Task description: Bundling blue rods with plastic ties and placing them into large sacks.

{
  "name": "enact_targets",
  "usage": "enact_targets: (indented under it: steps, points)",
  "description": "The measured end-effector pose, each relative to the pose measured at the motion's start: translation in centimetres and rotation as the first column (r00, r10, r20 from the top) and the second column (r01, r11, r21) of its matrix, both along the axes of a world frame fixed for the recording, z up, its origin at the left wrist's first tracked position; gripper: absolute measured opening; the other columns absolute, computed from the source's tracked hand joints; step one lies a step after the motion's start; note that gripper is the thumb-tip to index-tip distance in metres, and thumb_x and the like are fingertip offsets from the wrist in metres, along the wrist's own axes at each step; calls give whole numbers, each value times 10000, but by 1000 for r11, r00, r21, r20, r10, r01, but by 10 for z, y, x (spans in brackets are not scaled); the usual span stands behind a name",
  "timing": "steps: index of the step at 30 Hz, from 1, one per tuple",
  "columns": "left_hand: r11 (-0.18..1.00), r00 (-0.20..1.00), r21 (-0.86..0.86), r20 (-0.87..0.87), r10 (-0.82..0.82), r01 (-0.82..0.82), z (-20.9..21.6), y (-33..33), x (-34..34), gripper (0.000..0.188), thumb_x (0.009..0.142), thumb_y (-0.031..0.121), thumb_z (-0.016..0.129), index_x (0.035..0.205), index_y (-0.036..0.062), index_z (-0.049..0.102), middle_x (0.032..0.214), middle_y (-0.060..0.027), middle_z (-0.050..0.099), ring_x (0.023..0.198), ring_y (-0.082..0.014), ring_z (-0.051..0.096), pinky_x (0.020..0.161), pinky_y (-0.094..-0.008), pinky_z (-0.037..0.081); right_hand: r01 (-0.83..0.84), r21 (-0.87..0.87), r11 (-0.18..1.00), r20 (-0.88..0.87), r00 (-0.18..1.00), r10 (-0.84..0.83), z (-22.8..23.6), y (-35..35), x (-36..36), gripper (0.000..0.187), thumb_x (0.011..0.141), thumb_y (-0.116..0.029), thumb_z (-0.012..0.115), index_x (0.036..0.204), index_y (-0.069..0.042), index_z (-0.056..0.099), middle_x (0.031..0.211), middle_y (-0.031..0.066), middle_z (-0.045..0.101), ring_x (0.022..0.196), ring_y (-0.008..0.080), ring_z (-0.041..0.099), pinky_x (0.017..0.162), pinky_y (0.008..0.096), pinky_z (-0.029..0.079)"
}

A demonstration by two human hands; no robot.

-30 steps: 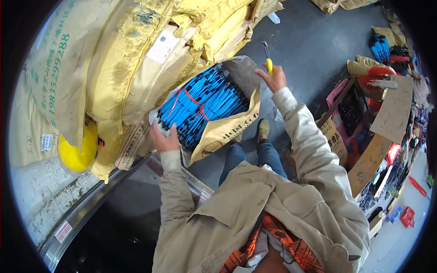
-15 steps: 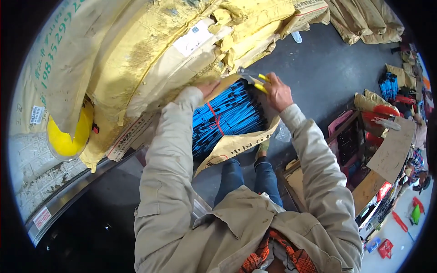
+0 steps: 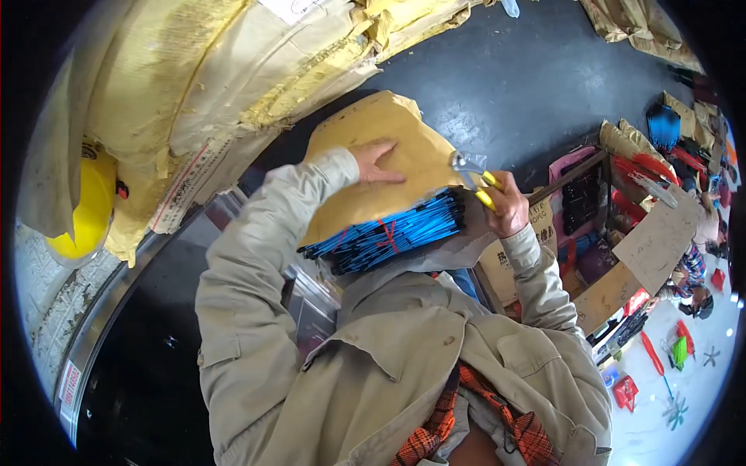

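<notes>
One pair of pliers (image 3: 477, 189) slants, head forward-left, in the right hand (image 3: 509, 206).

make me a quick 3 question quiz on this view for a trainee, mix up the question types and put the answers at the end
1. Multiple choice: the right hand grips a tool. What colour are its handles?
a) red
b) yellow
c) green

2. True or false: the brown paper sack completely hides the blue rods.

3. Short answer: where is the left hand, and are its fingers spread or curled into a fist?

Key:
1. b
2. False; the rods show below the paper's edge, on the wearer's side.
3. On top of the brown paper sack, fingers spread.
</notes>
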State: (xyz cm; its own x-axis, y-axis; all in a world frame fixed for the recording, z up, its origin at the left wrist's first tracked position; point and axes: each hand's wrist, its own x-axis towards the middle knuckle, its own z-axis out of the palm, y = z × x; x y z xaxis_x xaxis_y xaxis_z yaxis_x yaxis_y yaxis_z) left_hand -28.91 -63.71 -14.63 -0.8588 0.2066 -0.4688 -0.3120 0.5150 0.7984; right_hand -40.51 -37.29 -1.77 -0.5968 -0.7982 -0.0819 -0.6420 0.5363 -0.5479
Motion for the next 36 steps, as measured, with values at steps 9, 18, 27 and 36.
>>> enact_targets:
  steps: [9, 18, 27, 36]
  points:
    - [983, 983, 1, 4, 186, -186, 22, 9, -9, 876, 676, 662, 515, 1257, 23, 367, 1285, -141, 392, 1163, -284, 398, 972, -291, 303, -78, -79, 994, 314, 944, 99, 26, -1, -76, 217, 658, 23, 566, 873, 8, 600, 902, 139, 516, 615, 228, 505, 572, 303, 425]
    - [840, 882, 306, 308, 357, -447, -16, -19, -32, 688, 763, 615, 439, 1104, 27, 545, 1154, -79, 522, 1075, -200, 464, 934, -249, 322, -267, 110, 957, 972, -171, -159, 66, 18, -1, 112, 803, -22, 523, 899, 15, 566, 834, 78, 591, 539, 123, 542, 476, 215, 439]
    - [883, 888, 214, 305, 345, -417, -15, -18, -42, 582, 816, 546, 418, 1038, 39, 595, 1035, -42, 588, 968, -143, 504, 868, -223, 357, 375, 235, 897, 839, -545, 8, 11, -20, 35, 125, 850, -121, 484, 861, -1, 516, 853, 162, 575, 524, 193, 539, 451, 262, 453]
    - [961, 934, 0, 235, 270, -278, 7, -5, -45, 630, 760, 625, 422, 1042, 92, 603, 1004, -34, 600, 917, -163, 531, 832, -243, 378, 342, 494, 799, 707, -693, -141, -26, -59, 32, 168, 854, -146, 495, 930, 0, 528, 829, 140, 583, 560, 191, 556, 473, 263, 469]
